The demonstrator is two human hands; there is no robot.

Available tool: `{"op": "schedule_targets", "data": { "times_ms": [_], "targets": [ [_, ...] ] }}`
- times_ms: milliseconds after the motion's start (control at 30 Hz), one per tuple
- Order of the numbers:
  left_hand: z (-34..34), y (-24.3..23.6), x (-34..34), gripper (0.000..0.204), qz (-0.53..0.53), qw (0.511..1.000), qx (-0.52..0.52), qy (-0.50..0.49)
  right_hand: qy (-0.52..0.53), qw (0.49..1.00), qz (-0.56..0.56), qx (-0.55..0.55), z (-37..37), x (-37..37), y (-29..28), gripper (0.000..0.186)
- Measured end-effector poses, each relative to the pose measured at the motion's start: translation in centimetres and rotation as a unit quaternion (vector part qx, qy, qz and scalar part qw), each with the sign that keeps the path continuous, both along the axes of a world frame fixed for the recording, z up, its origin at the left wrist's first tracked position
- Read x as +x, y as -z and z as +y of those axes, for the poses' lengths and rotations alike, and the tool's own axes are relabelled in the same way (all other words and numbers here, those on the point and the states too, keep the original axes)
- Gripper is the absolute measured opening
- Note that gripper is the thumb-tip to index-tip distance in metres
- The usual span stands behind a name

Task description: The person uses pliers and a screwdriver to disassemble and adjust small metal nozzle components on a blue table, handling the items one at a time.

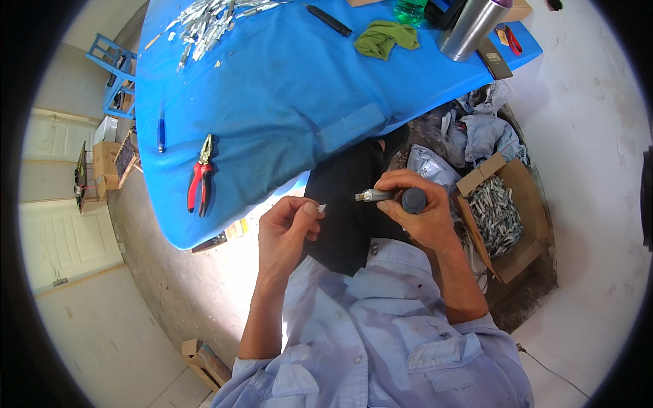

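Note:
My left hand (289, 234) pinches a small white piece (322, 208) between thumb and fingers, over my dark trousers. A short gap away, my right hand (425, 221) grips a short silver cylindrical part (371, 195) with a small metal tip pointing left, together with a dark-handled tool (413, 200) seen end-on; the rest of that tool is hidden. Beyond my hands, red-and-black pliers (202, 173) and a blue screwdriver (161, 134) lie on the blue-covered table (272, 102).
Silver pieces (207, 30), a black tool (328, 20), a green cloth (384, 39) and a steel flask (462, 34) occupy the table. At my right are plastic bags (486, 136) and an open carton (530, 241) of metal pieces. A blue rack (112, 71) stands left.

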State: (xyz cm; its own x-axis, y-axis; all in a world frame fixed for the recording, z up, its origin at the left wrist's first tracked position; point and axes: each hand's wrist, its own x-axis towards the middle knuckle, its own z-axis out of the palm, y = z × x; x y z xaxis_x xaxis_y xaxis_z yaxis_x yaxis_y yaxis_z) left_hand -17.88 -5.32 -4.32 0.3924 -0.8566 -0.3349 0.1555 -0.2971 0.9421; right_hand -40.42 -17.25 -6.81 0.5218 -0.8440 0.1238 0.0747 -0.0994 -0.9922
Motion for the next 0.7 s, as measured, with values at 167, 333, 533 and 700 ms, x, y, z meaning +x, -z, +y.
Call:
{"op": "schedule_targets", "data": {
  "times_ms": [167,333,533,700],
  "targets": [
    [0.0,0.2,0.1,0.019,0.008,1.0,-0.008,-0.001,0.017,0.998,0.035,0.054,0.3,-0.6,-0.6,0.028],
    [0.0,0.0,0.0,0.016,0.012,1.0,0.0,-0.017,0.018,0.992,0.028,0.118,0.4,-1.2,-0.4,0.026],
    [-0.4,-0.1,1.0,0.015,0.005,0.998,-0.021,-0.059,0.035,0.99,-0.003,0.134,0.6,-1.3,0.5,0.025],
    [-0.4,0.3,2.6,0.015,0.014,0.994,-0.067,-0.088,0.039,0.993,0.023,0.108,0.9,-1.6,-0.1,0.026]
  ]
}}
